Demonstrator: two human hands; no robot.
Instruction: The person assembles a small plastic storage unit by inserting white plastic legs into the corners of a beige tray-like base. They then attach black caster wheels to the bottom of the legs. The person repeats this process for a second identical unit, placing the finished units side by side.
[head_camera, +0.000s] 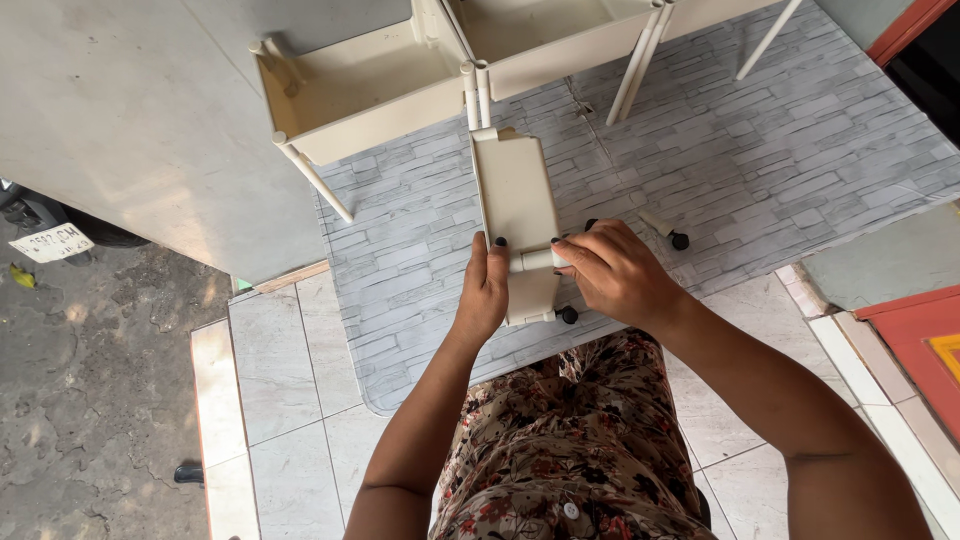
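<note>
The left hand (484, 290) presses flat against the side of the cream tray (517, 205), which lies on the grey mat (760, 160), to steady it, while the right hand (615, 272) closes its fingers on a short white tube (534, 261) at the tray's edge.

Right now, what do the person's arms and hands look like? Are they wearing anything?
Both arms are bare, with no sleeves reaching the forearms and no gloves, watch or bracelets visible. The left hand has dark-painted fingernails; the right hand shows no rings. Below is a floral garment in brown, red and cream.
</note>
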